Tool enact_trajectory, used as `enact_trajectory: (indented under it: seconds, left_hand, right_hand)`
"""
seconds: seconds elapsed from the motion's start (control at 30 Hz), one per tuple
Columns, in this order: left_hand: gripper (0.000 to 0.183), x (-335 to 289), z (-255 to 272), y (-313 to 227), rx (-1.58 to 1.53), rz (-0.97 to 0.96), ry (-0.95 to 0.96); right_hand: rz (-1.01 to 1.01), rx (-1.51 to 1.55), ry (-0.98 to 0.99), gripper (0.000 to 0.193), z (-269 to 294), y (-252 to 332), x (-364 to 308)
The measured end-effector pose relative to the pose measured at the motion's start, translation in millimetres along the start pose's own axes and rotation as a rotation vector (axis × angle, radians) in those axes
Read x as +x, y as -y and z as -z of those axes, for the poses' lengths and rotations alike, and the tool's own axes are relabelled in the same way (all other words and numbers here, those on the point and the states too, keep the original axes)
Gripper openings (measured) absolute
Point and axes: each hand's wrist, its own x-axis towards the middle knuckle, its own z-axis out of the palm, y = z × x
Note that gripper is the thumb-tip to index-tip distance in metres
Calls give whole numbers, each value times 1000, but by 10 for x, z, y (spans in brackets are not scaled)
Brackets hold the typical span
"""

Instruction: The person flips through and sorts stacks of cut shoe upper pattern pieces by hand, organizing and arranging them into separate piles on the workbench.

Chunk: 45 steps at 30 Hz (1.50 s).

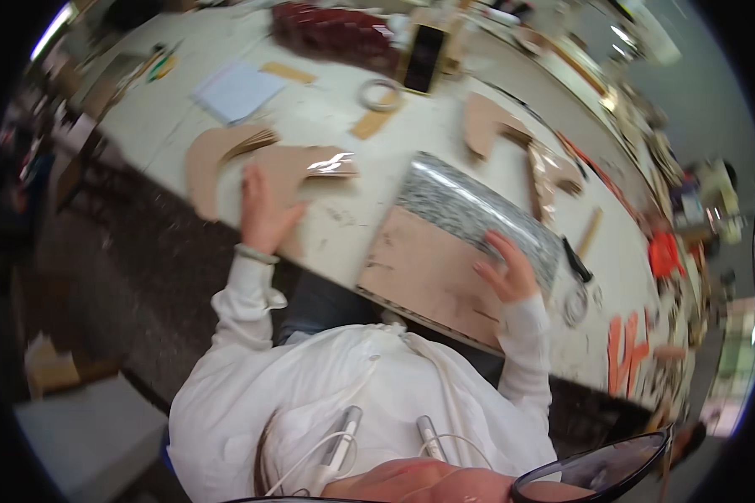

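Note:
My left hand (266, 211) lies with its fingers stretched out on a stack of curved tan leather pieces (281, 163) at the left of the table. Beside that stack, further left, is a second curved tan stack (201, 168). My right hand (510, 270), fingers spread, is over a flat tan sheet (419, 260), close to its right side; whether it touches the sheet I cannot tell. The sheet lies along the near part of a grey speckled slab (445, 197), which looks like stone. Neither hand holds anything.
Further back are a phone (425, 59), a tape roll (381, 95), white paper (238, 90) and a dark red bundle (331, 33). More curved tan pieces (486, 126) stand at the back right. A black-handled tool (576, 261) and orange strips (626, 354) lie on the right.

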Motion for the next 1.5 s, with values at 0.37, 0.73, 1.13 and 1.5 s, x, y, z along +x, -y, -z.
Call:
enact_trajectory:
  seconds: [0.37, 0.73, 1.13, 1.5]
  left_hand:
    - [81, 305, 414, -482, 74, 222, 176]
    - [59, 23, 851, -511, -244, -24, -170]
    - [46, -74, 738, -805, -768, 38, -103]
    - [38, -401, 519, -1424, -1255, 126, 347]
  right_hand:
    - [-878, -238, -96, 87, 104, -525, 2285]
    - [-1031, -72, -218, 76, -360, -1316, 2956]
    - [-496, -417, -330, 58, 85, -708, 2517]
    - [-540, -70, -68, 37, 60, -1013, 2518]
